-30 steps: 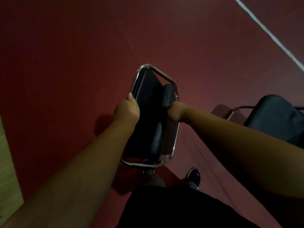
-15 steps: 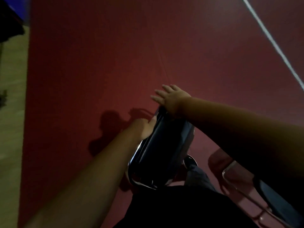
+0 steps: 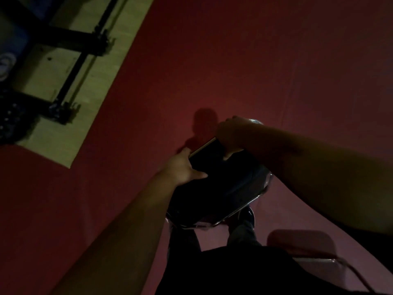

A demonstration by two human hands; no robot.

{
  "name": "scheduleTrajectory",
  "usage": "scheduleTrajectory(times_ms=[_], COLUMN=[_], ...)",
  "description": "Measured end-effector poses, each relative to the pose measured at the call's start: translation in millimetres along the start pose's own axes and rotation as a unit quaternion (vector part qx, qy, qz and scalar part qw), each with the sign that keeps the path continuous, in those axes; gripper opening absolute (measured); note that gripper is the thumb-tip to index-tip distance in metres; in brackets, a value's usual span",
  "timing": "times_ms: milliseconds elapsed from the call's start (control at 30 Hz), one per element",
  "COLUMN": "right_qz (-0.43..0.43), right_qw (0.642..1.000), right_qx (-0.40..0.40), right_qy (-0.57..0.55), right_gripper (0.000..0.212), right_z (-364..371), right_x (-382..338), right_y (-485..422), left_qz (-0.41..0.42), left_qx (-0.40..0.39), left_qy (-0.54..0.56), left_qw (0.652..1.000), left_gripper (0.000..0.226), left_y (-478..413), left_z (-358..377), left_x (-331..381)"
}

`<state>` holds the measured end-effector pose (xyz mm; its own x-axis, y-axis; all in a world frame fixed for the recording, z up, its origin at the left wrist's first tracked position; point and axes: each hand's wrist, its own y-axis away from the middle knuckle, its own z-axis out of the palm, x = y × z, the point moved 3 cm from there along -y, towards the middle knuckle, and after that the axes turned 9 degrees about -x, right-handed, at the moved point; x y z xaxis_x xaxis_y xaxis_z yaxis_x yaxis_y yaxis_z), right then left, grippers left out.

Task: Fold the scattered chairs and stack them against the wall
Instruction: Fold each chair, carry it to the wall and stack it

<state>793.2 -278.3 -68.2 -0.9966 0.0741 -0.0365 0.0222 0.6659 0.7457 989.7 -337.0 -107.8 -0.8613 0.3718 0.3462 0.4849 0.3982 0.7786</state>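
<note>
The head camera looked steeply down in dim light over a dark red floor point(image 3: 234, 60). At the centre, a folded chair point(image 3: 223, 188) with black padding and a chrome tube frame was held flat and upright in front of the person's legs, its lower rail just above a dark shoe point(image 3: 247, 216). The left hand point(image 3: 182, 167) grasped the chair's left edge, thumb lying across the black pad and fingers hidden behind it. The right hand point(image 3: 231, 130) was curled over the top chrome rail. Whether the chair's feet touched the floor could not be told. At upper left lay a pale wooden strip point(image 3: 102, 81) bearing a black metal frame point(image 3: 72, 45). At lower right, a thin chrome tube point(image 3: 350, 268) of what was probably another chair crossed the corner, near the person's side. No wall showed. The step in hand looked like carrying the folded chair toward its stack. To do it well, both grips would need to stay firm so the seat could not swing open, with the chair kept close to the body and steered clear of the tube at lower right.
</note>
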Motion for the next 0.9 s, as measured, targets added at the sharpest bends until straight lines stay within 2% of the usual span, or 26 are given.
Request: scheduleTrajectory(times_ms=[100,300,600,767,900], right_qz=[-0.033,-0.05,-0.092,-0.118,-0.155], right_qw=[0.999,0.995,0.981,0.963,0.95], right_qx=[0.017,-0.021,-0.001,-0.01,0.001], right_qy=[0.023,0.08,0.17,0.242,0.273], right_gripper=[0.089,0.08,0.08,0.067,0.079], right_z=[-4,-22,-57,-66,-66], right_x=[-16,-66,-190,-284,-363], right_y=[-2,-16,-24,-59,-94], left_qz=[-0.049,-0.066,-0.083,-0.1,-0.114], left_qx=[0.021,0.078,0.116,0.122,0.11], left_qy=[-0.001,0.053,0.182,0.271,0.345], left_qw=[0.999,0.993,0.973,0.95,0.925], left_gripper=[0.075,0.054,0.052,0.064,0.063], left_y=[14,39,77,99,111], left_z=[6,17,31,49,61], left_x=[-17,-61,-167,-251,-328])
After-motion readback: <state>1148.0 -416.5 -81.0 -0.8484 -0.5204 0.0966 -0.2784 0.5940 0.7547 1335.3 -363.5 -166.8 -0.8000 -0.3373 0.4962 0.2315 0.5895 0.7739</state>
